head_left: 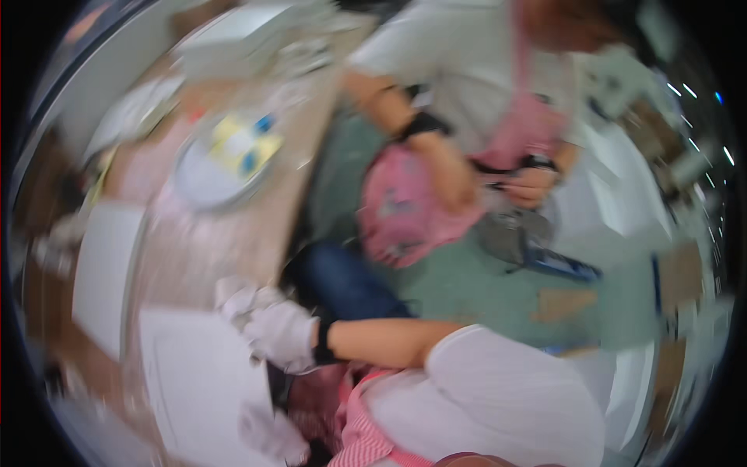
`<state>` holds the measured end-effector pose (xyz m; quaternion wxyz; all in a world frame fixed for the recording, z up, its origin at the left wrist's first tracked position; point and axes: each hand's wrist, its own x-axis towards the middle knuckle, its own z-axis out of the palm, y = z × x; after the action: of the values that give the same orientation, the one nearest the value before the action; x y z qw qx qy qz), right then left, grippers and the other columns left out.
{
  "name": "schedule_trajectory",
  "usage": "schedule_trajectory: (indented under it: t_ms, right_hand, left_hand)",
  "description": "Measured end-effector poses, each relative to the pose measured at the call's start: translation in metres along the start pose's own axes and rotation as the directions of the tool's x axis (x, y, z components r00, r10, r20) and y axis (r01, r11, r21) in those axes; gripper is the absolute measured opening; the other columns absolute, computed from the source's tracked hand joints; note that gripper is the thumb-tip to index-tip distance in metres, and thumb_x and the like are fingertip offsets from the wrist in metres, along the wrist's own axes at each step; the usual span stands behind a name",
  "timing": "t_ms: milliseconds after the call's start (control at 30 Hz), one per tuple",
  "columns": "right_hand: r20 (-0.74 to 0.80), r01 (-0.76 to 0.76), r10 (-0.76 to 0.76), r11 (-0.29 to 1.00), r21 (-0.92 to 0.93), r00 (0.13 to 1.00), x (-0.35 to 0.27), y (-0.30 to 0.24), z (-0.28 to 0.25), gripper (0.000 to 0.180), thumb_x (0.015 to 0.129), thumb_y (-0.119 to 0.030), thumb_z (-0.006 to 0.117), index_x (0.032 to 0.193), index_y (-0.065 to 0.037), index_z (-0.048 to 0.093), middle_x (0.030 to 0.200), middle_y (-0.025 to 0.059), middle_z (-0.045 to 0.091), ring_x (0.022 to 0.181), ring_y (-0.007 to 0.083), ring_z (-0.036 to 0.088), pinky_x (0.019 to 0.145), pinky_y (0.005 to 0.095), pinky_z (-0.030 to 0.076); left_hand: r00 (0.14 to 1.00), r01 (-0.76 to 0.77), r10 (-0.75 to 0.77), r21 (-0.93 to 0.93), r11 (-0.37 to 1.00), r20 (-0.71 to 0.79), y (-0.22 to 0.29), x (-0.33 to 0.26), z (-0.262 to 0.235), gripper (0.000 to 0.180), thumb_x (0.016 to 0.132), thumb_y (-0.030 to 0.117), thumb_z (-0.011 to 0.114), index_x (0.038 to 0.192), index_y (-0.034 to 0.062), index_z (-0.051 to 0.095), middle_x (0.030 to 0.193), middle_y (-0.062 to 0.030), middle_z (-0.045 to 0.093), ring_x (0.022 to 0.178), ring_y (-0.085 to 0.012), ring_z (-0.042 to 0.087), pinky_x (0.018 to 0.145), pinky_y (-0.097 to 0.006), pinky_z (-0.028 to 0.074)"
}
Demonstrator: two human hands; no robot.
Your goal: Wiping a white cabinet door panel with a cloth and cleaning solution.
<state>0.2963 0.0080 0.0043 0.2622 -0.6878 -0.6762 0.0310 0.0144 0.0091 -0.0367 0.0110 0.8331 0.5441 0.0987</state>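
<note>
The whole picture is smeared by motion. My right hand (278, 331), in a white glove with a black band at the wrist, is at the table's edge, above the far right corner of a flat white panel (198, 381). Its fingers are too blurred to read. My left hand (271, 434), also in a white glove, is low in the picture, at the near right edge of the same panel. Whether it grips or only touches the panel does not show. A second white panel (109, 272) is further left.
On the wooden table (233, 249) is a round white container (204, 183) with yellow and blue things on it. White boxes (233, 39) are at the back. To the right sits a co-worker in a pink apron (412, 206), hands near the lap. Cardboard (564, 303) lies on the green floor (459, 288).
</note>
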Motion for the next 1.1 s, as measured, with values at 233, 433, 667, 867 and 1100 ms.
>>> schedule_trajectory:
  t_ms: [233, 433, 667, 867, 1100]
  right_hand:
    - [0.241, -0.144, 0.22, 0.944, -0.296, 0.945, 0.015, 0.001, -0.032, 0.022, 0.083, -0.026, 0.066, 0.087, -0.008, 0.078, 0.089, 0.0139, 0.074, 0.086, 0.0351, 0.071, 0.072, 0.0497, 0.048]
    - [-0.082, -0.29, 0.279, 0.936, -0.2, 0.957, 0.014, -0.001, -0.008, 0.022, 0.085, -0.026, 0.065, 0.09, -0.008, 0.075, 0.089, 0.015, 0.073, 0.086, 0.0339, 0.07, 0.072, 0.0482, 0.05]
    - [0.399, -0.046, 0.129, 0.977, -0.21, 0.908, 0.037, -0.022, -0.069, 0.035, 0.086, -0.052, 0.076, 0.082, -0.017, 0.081, 0.083, 0.007, 0.074, 0.086, 0.0291, 0.072, 0.072, 0.0431, 0.055]
    - [0.136, -0.255, 0.234, 0.952, 0.168, 0.963, 0.014, 0.012, -0.11, 0.032, 0.09, -0.02, 0.067, 0.119, -0.01, 0.077, 0.101, 0.0165, 0.07, 0.094, 0.031, 0.071, 0.083, 0.0381, 0.057]
    - [0.412, 0.071, -0.108, 0.992, 0.104, 0.905, 0.038, -0.017, -0.054, 0.019, 0.084, -0.023, 0.074, 0.101, -0.016, 0.075, 0.119, 0.0087, 0.068, 0.096, 0.033, 0.072, 0.08, 0.0431, 0.058]
  left_hand:
    - [0.839, -0.464, 0.515, 0.263, 0.846, -0.177, 0.009, 0.018, -0.004, 0.075, 0.089, 0.032, 0.082, 0.148, 0.0019, 0.048, 0.134, -0.0332, 0.062, 0.12, -0.0401, 0.067, 0.101, -0.047, 0.057]
    - [0.894, -0.442, 0.444, 0.052, 0.896, -0.06, 0.018, 0.02, -0.001, 0.07, 0.09, 0.028, 0.081, 0.146, 0.0007, 0.05, 0.133, -0.0322, 0.063, 0.118, -0.04, 0.067, 0.1, -0.047, 0.057]
    - [0.969, -0.109, 0.165, 0.281, 0.954, -0.184, -0.085, -0.037, 0.116, 0.066, 0.083, 0.024, 0.078, 0.145, 0.0101, 0.062, 0.127, -0.0185, 0.07, 0.125, -0.0415, 0.06, 0.109, -0.052, 0.047]
    - [0.996, 0.046, -0.052, -0.082, 0.996, -0.071, -0.005, -0.007, -0.03, 0.052, 0.076, 0.02, 0.077, 0.127, 0.0152, 0.068, 0.112, -0.0119, 0.065, 0.096, -0.0362, 0.063, 0.084, -0.052, 0.051]
    - [0.995, 0.094, -0.087, -0.171, 0.981, 0.044, 0.03, 0.011, -0.037, 0.055, 0.076, 0.016, 0.075, 0.131, 0.0167, 0.068, 0.109, -0.0087, 0.064, 0.099, -0.0343, 0.061, 0.086, -0.05, 0.048]
